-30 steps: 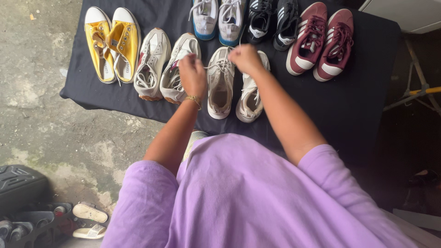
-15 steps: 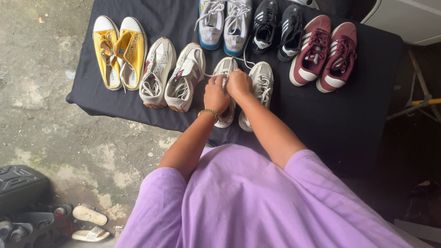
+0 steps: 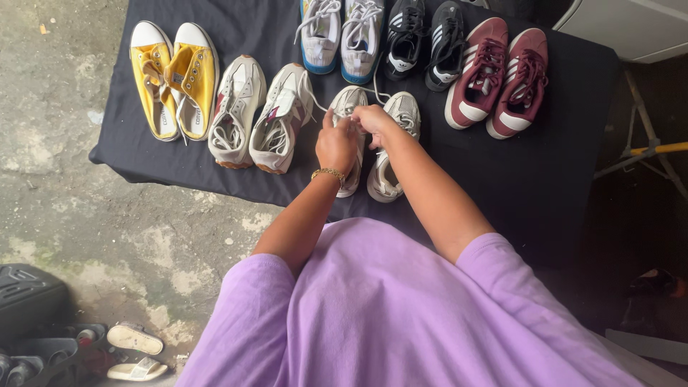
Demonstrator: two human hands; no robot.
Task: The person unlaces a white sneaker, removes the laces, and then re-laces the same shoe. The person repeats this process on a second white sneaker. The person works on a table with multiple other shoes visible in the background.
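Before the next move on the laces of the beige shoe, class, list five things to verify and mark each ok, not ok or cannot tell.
1. Both hands on the laces: left hand and right hand meet over the beige shoe. Ok.
2. Shoe rests flat on the black cloth. Ok.
3. Its partner shoe lies beside it. Ok.
4. Knot finished: hidden under the fingers. Cannot tell.
5. Loose lace clear of the cream shoe: a strand reaches toward it. Cannot tell.

The table is covered with a black cloth. Directly on it lie paired shoes: yellow sneakers, beige sneakers, grey trainers, white trainers, black trainers, and maroon trainers.
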